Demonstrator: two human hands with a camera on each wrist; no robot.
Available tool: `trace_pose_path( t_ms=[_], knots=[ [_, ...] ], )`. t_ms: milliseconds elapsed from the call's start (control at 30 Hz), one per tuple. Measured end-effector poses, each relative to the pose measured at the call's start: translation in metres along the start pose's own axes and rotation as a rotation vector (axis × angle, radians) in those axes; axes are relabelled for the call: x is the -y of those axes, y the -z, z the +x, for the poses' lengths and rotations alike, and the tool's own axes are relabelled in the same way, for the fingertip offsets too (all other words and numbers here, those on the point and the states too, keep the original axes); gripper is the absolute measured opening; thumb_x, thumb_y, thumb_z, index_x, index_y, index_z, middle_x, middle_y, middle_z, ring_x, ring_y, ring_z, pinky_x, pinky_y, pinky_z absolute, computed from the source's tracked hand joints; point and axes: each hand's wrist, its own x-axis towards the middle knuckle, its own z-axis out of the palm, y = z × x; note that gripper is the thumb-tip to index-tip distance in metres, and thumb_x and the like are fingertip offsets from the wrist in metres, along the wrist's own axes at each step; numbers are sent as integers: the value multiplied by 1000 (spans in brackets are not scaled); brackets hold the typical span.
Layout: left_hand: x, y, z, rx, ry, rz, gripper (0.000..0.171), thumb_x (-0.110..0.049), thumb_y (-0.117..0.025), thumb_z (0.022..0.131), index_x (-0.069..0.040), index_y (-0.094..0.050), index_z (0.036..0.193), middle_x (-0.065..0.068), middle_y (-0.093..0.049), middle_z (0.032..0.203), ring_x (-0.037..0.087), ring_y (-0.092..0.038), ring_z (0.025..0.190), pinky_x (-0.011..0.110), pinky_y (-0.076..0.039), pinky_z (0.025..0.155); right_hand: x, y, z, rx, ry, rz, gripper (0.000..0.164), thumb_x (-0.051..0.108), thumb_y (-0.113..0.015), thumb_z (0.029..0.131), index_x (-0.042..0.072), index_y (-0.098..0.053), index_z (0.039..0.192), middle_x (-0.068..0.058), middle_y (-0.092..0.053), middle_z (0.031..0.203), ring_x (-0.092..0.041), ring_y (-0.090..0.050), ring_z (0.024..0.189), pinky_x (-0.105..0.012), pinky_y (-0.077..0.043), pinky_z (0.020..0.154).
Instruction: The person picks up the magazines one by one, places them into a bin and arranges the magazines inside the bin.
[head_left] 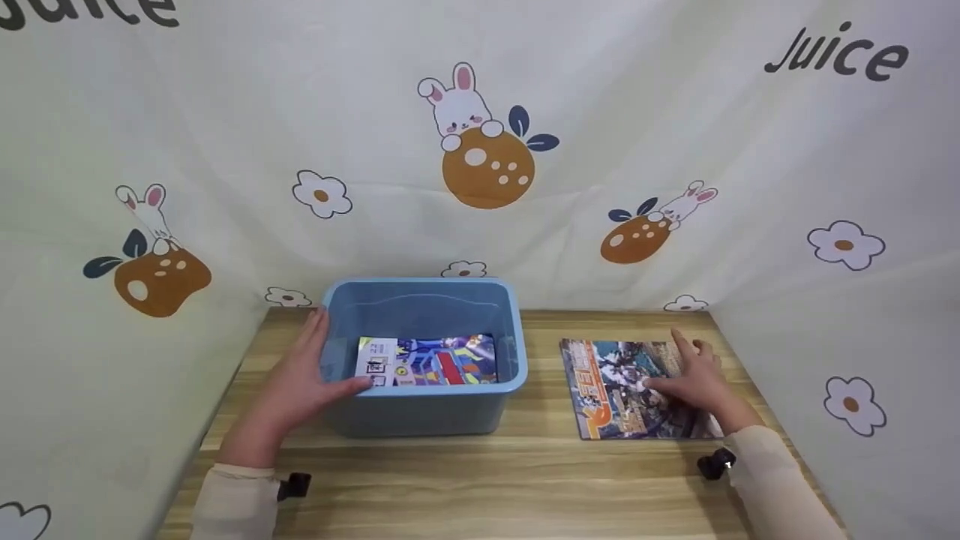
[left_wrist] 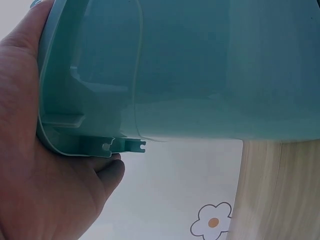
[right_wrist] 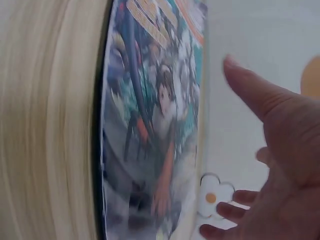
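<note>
A blue plastic storage bin stands on the table, a colourful magazine lying inside it. My left hand grips the bin's left side at the rim, thumb over the front edge and fingers along the side. The left wrist view shows that hand wrapped about the rim of the bin. To the right, a magazine with an illustrated cover lies flat on the wood. Over its right part hovers my right hand, and the right wrist view shows its fingers spread beside the magazine, holding nothing.
The wood-grain table is bounded at the back and sides by a pale curtain printed with rabbits, oranges and flowers. Small black devices sit at both wrists.
</note>
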Motion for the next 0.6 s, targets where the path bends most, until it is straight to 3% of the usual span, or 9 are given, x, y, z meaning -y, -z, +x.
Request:
trace_pose_path(
  t_ms=[300, 433, 600],
  knots=[
    [-1, 1, -1, 4, 6, 4, 146, -82, -82, 80, -7, -4, 178, 21, 2, 185, 51, -5, 168, 79, -21, 125, -25, 20, -12, 203, -72, 18, 135, 50, -96, 86, -7, -9, 173, -62, -1, 155, -82, -27, 139, -83, -37, 114],
    [-3, 1, -1, 9, 15, 12, 147, -85, -81, 80, -9, -3, 178, 20, 3, 185, 51, -5, 168, 79, -22, 124, -26, 20, -12, 262, -133, -10, 139, 49, -98, 83, -5, -7, 173, -62, 10, 158, -84, -16, 143, -84, -31, 117],
    [-3, 3, -2, 15, 26, 10, 146, -86, -80, 80, -10, -2, 178, 18, 4, 185, 50, -5, 168, 79, -22, 124, -25, 20, -9, 293, -167, 26, 141, 45, -100, 82, 1, -4, 175, -59, 15, 160, -81, -18, 145, -81, -30, 120]
  ],
)
